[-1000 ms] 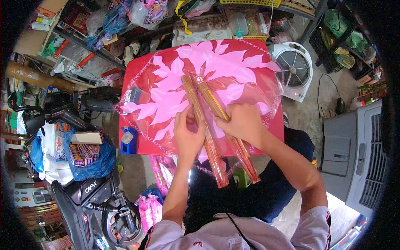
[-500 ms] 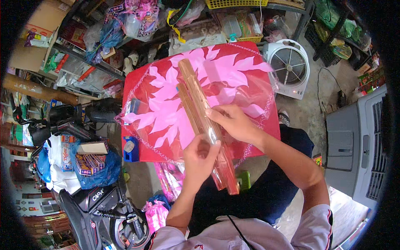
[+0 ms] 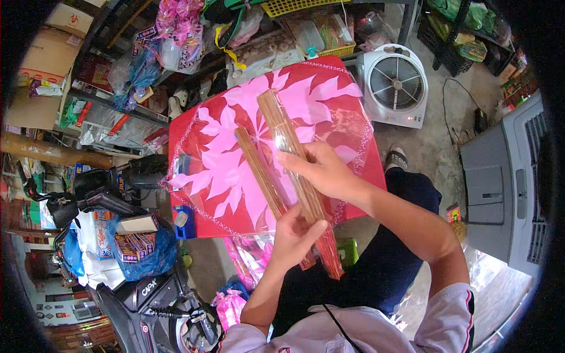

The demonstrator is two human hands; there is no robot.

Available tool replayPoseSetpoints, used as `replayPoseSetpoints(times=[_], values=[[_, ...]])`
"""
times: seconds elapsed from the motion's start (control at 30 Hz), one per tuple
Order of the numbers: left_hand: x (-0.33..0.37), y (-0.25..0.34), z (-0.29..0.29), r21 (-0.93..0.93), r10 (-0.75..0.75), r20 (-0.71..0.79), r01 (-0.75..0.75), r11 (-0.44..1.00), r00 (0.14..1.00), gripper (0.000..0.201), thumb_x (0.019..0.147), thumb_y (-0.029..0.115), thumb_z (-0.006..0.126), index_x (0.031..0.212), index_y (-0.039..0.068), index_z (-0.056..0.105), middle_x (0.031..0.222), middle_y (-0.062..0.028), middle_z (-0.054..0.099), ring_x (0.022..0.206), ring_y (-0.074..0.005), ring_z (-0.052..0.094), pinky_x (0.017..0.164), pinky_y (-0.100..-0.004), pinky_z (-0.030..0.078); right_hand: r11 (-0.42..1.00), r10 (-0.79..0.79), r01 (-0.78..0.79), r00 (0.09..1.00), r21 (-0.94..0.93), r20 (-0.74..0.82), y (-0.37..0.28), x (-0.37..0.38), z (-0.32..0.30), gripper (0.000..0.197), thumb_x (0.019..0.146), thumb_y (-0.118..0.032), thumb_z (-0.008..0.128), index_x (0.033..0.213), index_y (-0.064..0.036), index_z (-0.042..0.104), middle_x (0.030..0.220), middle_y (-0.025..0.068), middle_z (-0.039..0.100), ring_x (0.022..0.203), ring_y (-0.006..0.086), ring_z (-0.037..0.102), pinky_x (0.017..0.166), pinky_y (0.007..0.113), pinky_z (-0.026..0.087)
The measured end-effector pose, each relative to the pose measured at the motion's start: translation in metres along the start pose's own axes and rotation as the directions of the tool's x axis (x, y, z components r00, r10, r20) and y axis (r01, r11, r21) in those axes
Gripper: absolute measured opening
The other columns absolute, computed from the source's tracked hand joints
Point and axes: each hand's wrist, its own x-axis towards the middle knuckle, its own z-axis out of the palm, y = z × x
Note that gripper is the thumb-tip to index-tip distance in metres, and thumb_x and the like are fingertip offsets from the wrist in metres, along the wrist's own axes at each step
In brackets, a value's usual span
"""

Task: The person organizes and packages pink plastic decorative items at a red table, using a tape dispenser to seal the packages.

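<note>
Two bundles of thin brown sticks with red lower ends, looking like incense sticks, slant over the table. The thicker bundle (image 3: 274, 115) has shiny clear plastic around its middle. My right hand (image 3: 322, 169) grips that bundle about halfway along, thumb on top. My left hand (image 3: 291, 232) is closed around the lower part of the bundles, near the red ends. To the left lies the thinner bundle (image 3: 257, 167), its lower part passing behind my left fingers. Beneath them, a clear plastic sheet with pink leaf shapes (image 3: 235, 179) covers the red table (image 3: 203, 226).
A blue container (image 3: 183, 222) sits at the table's left edge. A white box fan (image 3: 395, 85) stands beyond the right corner, with a grey machine (image 3: 488, 194) further right. A motorbike (image 3: 141, 306) and a blue bag of boxes (image 3: 138, 259) are on the left.
The upper ends of the two bundles have spread further apart. My left hand has moved slightly lower and right on them. The whole view has shifted a little.
</note>
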Motion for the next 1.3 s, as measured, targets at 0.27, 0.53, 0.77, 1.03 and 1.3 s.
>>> replayPoseSetpoints(times=[0.27, 0.53, 0.77, 1.03, 1.3], values=[[0.003, 0.002, -0.01, 0.103, -0.089, 0.017, 0.087, 0.991, 0.996, 0.026, 0.095, 0.007, 0.072, 0.118, -0.005, 0.066, 0.097, -0.0051, 0.072, 0.086, -0.0096, 0.067, 0.077, -0.0259, 0.055, 0.999, 0.004, -0.005, 1.0, -0.049, -0.022, 0.0, 0.001, -0.007, 0.054, 0.1, -0.052, 0.061, 0.092, 0.0001, 0.072, 0.08, 0.001, 0.063, 0.077, 0.0088, 0.057, 0.069, 0.03, 0.046], [-0.014, -0.008, -0.001, 0.08, -0.132, 0.08, 0.126, 0.989, 0.988, 0.024, 0.096, 0.01, 0.072, 0.113, -0.006, 0.068, 0.095, -0.0102, 0.074, 0.085, -0.0168, 0.072, 0.075, -0.0319, 0.061, 0.989, -0.144, 0.15, 0.961, 0.01, -0.235, 0.004, 0.001, -0.004, 0.052, 0.099, -0.05, 0.063, 0.081, -0.0011, 0.07, 0.064, -0.0014, 0.056, 0.063, 0.0073, 0.05, 0.056, 0.032, 0.041], [-0.023, -0.012, 0.0, 0.008, -0.275, 0.146, 0.277, 0.961, 0.95, 0.028, 0.106, 0.014, 0.055, 0.117, -0.01, 0.063, 0.1, -0.0181, 0.073, 0.09, -0.0265, 0.075, 0.077, -0.0388, 0.065, 0.999, -0.022, 0.014, 0.975, -0.037, -0.221, -0.009, 0.003, -0.018, 0.055, 0.097, -0.052, 0.066, 0.093, 0.0017, 0.073, 0.077, 0.0018, 0.065, 0.074, 0.0078, 0.057, 0.065, 0.028, 0.046], [-0.031, 0.006, 0.01, -0.137, -0.305, 0.177, 0.33, 0.934, 0.936, 0.025, 0.105, 0.013, 0.058, 0.115, -0.009, 0.065, 0.101, -0.0175, 0.074, 0.088, -0.0222, 0.074, 0.077, -0.0349, 0.063, 0.983, -0.044, 0.094, 0.952, 0.155, -0.301, -0.009, 0.009, -0.019, 0.058, 0.099, -0.057, 0.06, 0.088, -0.0021, 0.074, 0.071, -0.0005, 0.061, 0.069, 0.0097, 0.056, 0.062, 0.031, 0.044], [-0.032, 0.001, 0.004, -0.011, -0.293, 0.162, 0.298, 0.954, 0.942, 0.026, 0.105, 0.015, 0.058, 0.11, -0.009, 0.067, 0.091, -0.019, 0.075, 0.082, -0.0255, 0.076, 0.07, -0.036, 0.064, 0.985, 0.065, -0.033, 0.98, 0.167, -0.19, -0.008, 0.01, -0.03, 0.06, 0.098, -0.059, 0.059, 0.09, -0.0023, 0.073, 0.069, -0.0015, 0.057, 0.061, 0.0091, 0.052, 0.056, 0.028, 0.039]])
